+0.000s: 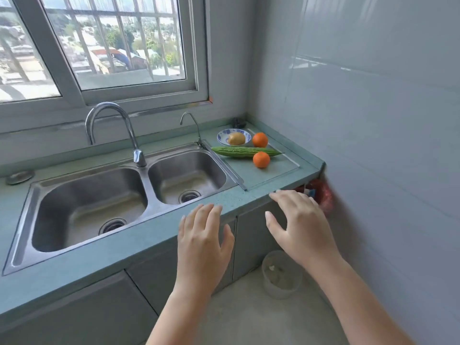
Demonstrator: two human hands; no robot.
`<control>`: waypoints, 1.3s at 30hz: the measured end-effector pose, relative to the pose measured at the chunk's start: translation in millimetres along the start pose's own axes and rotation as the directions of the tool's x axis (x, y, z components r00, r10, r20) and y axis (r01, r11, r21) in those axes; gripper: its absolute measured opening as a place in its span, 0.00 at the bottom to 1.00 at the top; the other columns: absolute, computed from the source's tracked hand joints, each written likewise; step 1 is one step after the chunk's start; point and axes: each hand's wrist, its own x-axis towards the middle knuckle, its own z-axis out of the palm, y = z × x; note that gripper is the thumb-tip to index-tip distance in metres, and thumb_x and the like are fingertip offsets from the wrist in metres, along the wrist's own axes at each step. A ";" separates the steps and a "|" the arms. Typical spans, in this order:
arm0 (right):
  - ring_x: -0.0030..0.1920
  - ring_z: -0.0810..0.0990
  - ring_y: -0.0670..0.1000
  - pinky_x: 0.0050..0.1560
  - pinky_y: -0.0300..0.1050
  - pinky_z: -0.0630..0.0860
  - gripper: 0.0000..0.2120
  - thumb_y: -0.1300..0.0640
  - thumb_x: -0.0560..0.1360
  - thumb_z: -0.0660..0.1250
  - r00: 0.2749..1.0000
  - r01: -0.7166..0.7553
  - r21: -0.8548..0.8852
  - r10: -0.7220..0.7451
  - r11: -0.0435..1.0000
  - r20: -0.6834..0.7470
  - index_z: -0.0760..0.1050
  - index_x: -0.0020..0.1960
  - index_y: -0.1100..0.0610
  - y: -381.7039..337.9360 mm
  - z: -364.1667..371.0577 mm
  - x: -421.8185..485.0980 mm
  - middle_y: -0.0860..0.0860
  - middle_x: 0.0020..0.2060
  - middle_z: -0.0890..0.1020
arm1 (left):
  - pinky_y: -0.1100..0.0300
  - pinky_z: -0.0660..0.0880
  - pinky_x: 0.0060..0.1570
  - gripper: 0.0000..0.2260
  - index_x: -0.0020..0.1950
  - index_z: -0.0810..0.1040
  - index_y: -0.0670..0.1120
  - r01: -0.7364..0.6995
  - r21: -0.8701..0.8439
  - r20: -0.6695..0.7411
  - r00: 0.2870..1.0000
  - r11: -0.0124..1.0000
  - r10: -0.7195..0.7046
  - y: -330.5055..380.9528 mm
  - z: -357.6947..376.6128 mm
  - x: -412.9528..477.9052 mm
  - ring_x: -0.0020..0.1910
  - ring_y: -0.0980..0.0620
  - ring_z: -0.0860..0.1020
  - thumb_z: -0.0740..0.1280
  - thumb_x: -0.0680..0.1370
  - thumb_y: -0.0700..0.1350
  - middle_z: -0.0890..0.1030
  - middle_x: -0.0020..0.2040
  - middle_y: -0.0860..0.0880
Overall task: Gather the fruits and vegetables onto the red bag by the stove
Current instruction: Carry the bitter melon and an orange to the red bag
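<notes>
On the green counter [263, 180] right of the sink lie a long green bitter gourd [245, 152], one orange [260, 139] behind it and a second orange [261, 159] in front of it. A yellowish potato [236, 138] rests in a blue-and-white bowl [222, 137]. A red mesh bag [324, 197] hangs beside the counter's right end, against the wall. My left hand [202, 242] and my right hand [297, 226] hover in front of the counter's edge, fingers spread, holding nothing. No stove is in view.
A steel double sink [74, 195] with a tall tap [112, 130] fills the counter's left. A small tap [191, 125] stands at its back right corner. A drain plug [19, 176] lies far left. A clear bin [281, 276] sits on the floor by the tiled wall.
</notes>
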 end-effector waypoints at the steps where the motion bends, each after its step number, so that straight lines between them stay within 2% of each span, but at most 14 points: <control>1: 0.52 0.79 0.57 0.54 0.59 0.74 0.22 0.48 0.70 0.56 1.000 -0.003 0.005 0.003 1.000 0.004 0.78 0.53 0.60 -4.7 10.6 15.7 0.56 0.50 0.82 | 0.43 0.73 0.55 0.17 0.56 0.77 0.40 0.001 -0.003 -0.002 1.000 1.000 -0.001 -13.6 4.2 12.4 0.55 0.41 0.76 0.58 0.73 0.47 0.80 0.54 0.43; 4: 0.51 0.79 0.57 0.54 0.55 0.74 0.21 0.48 0.70 0.56 1.000 -0.013 -0.004 0.013 1.000 -0.003 0.78 0.53 0.60 -10.5 39.0 49.5 0.55 0.50 0.82 | 0.45 0.73 0.56 0.18 0.56 0.77 0.40 0.001 -0.003 0.015 1.000 1.000 -0.001 -49.0 22.3 42.1 0.56 0.41 0.76 0.58 0.73 0.47 0.80 0.54 0.43; 7: 0.51 0.79 0.57 0.54 0.56 0.74 0.22 0.47 0.70 0.56 0.999 -0.048 -0.013 0.048 0.999 0.018 0.78 0.54 0.59 -4.5 63.4 67.2 0.55 0.50 0.82 | 0.44 0.74 0.54 0.18 0.56 0.78 0.40 0.001 0.012 0.060 0.998 1.000 -0.002 -73.1 45.0 60.9 0.55 0.41 0.77 0.57 0.73 0.47 0.80 0.53 0.43; 10: 0.51 0.79 0.57 0.54 0.57 0.74 0.22 0.46 0.70 0.55 0.995 -0.085 -0.027 0.086 0.996 0.050 0.77 0.54 0.59 5.1 85.4 81.0 0.55 0.50 0.82 | 0.46 0.74 0.54 0.18 0.55 0.78 0.40 0.002 0.009 0.119 0.993 1.000 -0.004 -88.9 65.5 73.2 0.54 0.41 0.77 0.57 0.73 0.47 0.80 0.53 0.44; 16: 0.51 0.80 0.57 0.54 0.53 0.73 0.19 0.50 0.70 0.59 0.991 -0.122 -0.010 0.122 0.993 0.055 0.77 0.53 0.60 30.9 126.1 121.9 0.56 0.49 0.82 | 0.44 0.74 0.52 0.17 0.54 0.78 0.40 -0.007 -0.012 0.170 0.985 1.000 0.009 -111.1 114.7 113.0 0.53 0.41 0.77 0.58 0.72 0.47 0.80 0.51 0.44; 19: 0.50 0.80 0.58 0.52 0.53 0.75 0.17 0.53 0.70 0.62 0.990 -0.140 0.019 0.140 0.990 0.033 0.77 0.53 0.62 51.5 149.4 147.0 0.57 0.49 0.82 | 0.45 0.74 0.52 0.17 0.54 0.77 0.41 -0.034 -0.045 0.180 0.983 0.998 0.041 -121.5 144.0 139.4 0.52 0.40 0.77 0.58 0.72 0.47 0.80 0.51 0.44; 22: 0.51 0.79 0.57 0.52 0.52 0.75 0.20 0.49 0.71 0.57 0.989 -0.149 0.054 0.148 0.987 0.026 0.77 0.54 0.62 73.5 174.0 177.8 0.57 0.49 0.81 | 0.46 0.74 0.52 0.15 0.54 0.75 0.43 -0.065 -0.036 0.189 0.979 0.997 0.071 -134.8 175.0 171.0 0.51 0.41 0.76 0.59 0.71 0.47 0.80 0.50 0.44; 26: 0.51 0.79 0.57 0.51 0.52 0.74 0.21 0.49 0.72 0.56 0.984 -0.175 0.076 0.171 0.982 0.049 0.77 0.54 0.62 104.5 205.2 219.9 0.57 0.50 0.81 | 0.43 0.73 0.52 0.16 0.52 0.77 0.41 -0.076 0.010 0.263 0.962 0.997 0.070 -146.7 212.4 218.3 0.53 0.40 0.77 0.58 0.70 0.47 0.80 0.51 0.44; 31: 0.51 0.79 0.59 0.51 0.52 0.74 0.17 0.54 0.70 0.64 0.972 -0.228 0.083 0.222 0.970 0.076 0.77 0.54 0.63 150.0 239.3 256.7 0.58 0.49 0.81 | 0.44 0.73 0.54 0.18 0.54 0.78 0.41 -0.104 0.021 0.358 0.929 0.994 0.089 -154.1 260.9 267.9 0.55 0.41 0.76 0.60 0.70 0.49 0.80 0.52 0.44; 35: 0.47 0.79 0.61 0.47 0.54 0.76 0.14 0.60 0.67 0.72 0.957 -0.279 0.061 0.272 0.958 0.097 0.77 0.52 0.63 185.1 269.7 270.6 0.59 0.46 0.81 | 0.43 0.74 0.53 0.20 0.55 0.78 0.41 -0.123 0.039 0.430 0.898 0.992 0.095 -160.9 301.6 293.7 0.55 0.40 0.77 0.60 0.70 0.50 0.80 0.53 0.44; 39: 0.45 0.79 0.61 0.46 0.53 0.76 0.17 0.55 0.66 0.66 0.930 -0.346 0.044 0.336 0.937 0.149 0.77 0.51 0.63 211.2 294.3 278.0 0.59 0.46 0.81 | 0.48 0.73 0.52 0.20 0.54 0.78 0.41 -0.173 0.044 0.464 0.876 0.984 0.133 -170.1 337.5 313.7 0.53 0.41 0.77 0.60 0.69 0.50 0.80 0.51 0.43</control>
